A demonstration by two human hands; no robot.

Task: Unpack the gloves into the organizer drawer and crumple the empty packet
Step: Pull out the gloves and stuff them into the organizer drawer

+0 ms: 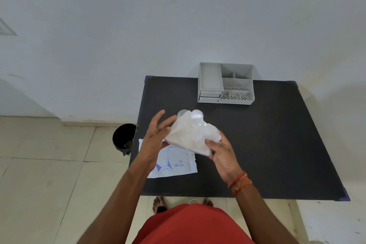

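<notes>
I am watching the right hand (221, 152) holding the wad of gloves (193, 134) above the worktop (277, 144), its grip closed around the wad's lower right edge, thumb on top. The left hand (156, 134) is hovering at the wad's left side, fingers spread and loose, fingertips just touching or just beside the film; I cannot tell which, and it is not clamping anything.

The packet (174, 162) is lying flat at the worktop's near left edge, partly under the left forearm. The organizer (225, 83) is sitting at the far edge, well apart from the hands, its drawers (210, 96) at the lower left front looking closed or nearly so.

Risks as I am judging them:
- The wad is thin, slippery film held at one edge only; loose gloves could be sliding out and dropping.
- The drawer looks shallow; a puffed wad may be jamming it unless compressed.
- No hand is free to pull the drawer.
- The packet is close to the edge above the bin (123, 137); a forearm sweep could knock it off.

Count: one wad, single gloves uncountable; one packet; one organizer, two drawer fronts; one bin.
</notes>
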